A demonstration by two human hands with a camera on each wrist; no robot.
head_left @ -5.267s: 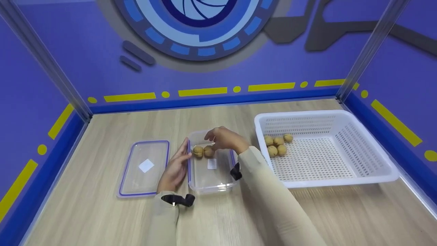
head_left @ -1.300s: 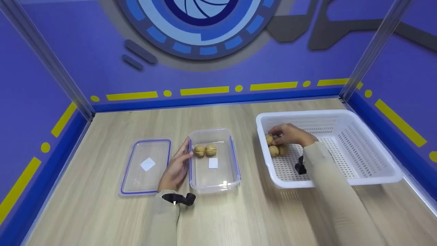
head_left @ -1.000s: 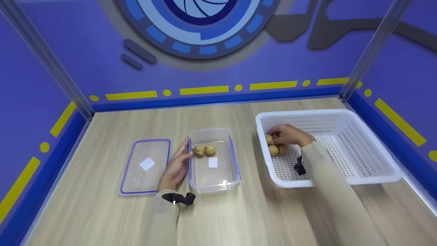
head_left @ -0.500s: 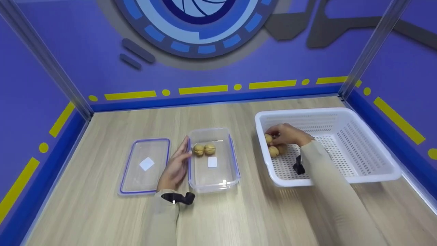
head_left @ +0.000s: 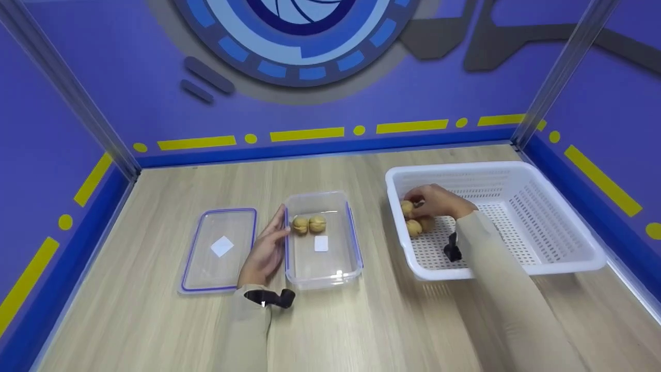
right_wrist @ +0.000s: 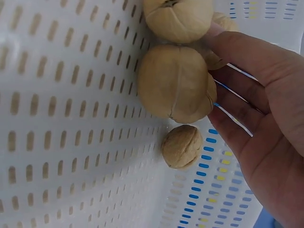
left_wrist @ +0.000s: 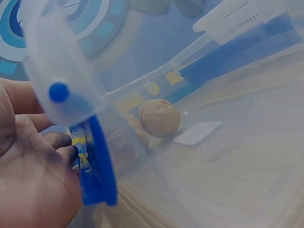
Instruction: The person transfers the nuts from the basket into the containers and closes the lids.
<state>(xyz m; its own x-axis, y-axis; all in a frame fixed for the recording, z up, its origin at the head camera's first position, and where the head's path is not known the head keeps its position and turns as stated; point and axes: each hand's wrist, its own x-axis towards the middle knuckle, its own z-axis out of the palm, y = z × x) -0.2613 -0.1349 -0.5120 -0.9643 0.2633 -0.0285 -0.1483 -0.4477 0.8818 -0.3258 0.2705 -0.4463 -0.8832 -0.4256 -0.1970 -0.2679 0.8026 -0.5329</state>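
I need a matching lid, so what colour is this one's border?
The border is bluish purple, clearest in the head view.

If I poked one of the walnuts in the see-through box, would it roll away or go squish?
The walnuts there look round, so a poked one would probably roll easily. It likely wouldn't get far, because the see-through box has walls all around. Squishing seems unlikely: the wrinkly, seamed shells look hard and woody.

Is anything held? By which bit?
No clear hold: the left grip touches the box's left side; whether the right grip has a walnut can't be told.
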